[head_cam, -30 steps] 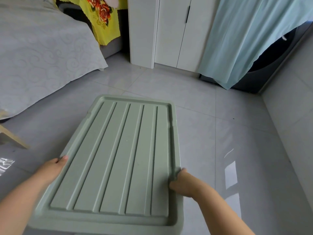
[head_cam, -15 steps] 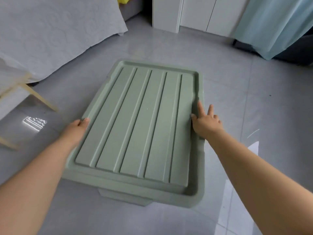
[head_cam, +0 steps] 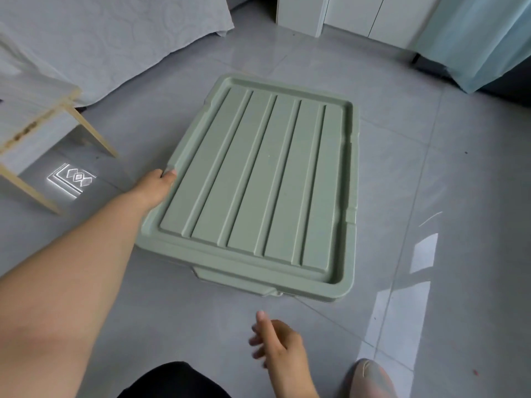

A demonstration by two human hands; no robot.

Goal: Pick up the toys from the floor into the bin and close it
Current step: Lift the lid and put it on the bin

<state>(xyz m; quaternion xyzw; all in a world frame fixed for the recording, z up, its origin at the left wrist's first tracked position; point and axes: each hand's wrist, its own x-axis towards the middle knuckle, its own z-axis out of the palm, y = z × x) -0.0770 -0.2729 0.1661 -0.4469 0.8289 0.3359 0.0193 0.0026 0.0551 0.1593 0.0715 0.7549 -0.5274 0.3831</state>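
Bin (head_cam: pixel 230 278) sits mid-floor (head_cam: pixel 431 168), almost wholly covered by its green ribbed lid (head_cam: pixel 258 182). Only a lip of the bin shows under the lid's near edge. No toys are visible on the tiles, and the contents are hidden.

Left hand (head_cam: pixel 153 188): at the lid's left rim, with the thumb on top. The fingers drop over the outer edge out of sight. Reads as a grip on the rim, though how far the fingers curl under cannot be told.

Right hand (head_cam: pixel 280 349): low and near the body, well apart from the lid. Fingers are loosely spread and a little blurred, holding nothing.

Risks from here:
- Lid looks laid on, but whether it is snapped down cannot be told. With only the left side held, pressing there could seat that edge and leave the right or far edge riding high, so the bin would look closed but not be.
- Hidden left fingers may lie between lid rim and bin rim. Pushing down before they are clear would pinch them.
- A toy standing proud inside, if there is one, would hold the lid up. Nothing here can rule that out.
- The tiles are glossy. A sideways push rather than a straight downward one could slide the whole bin away instead of closing it.
- A wooden stool (head_cam: pixel 34 110) stands just left of the left forearm, and a wide elbow swing could knock its leg.
- A slippered foot (head_cam: pixel 370 377) is near the bin's near right corner, so a sliding bin could meet it.
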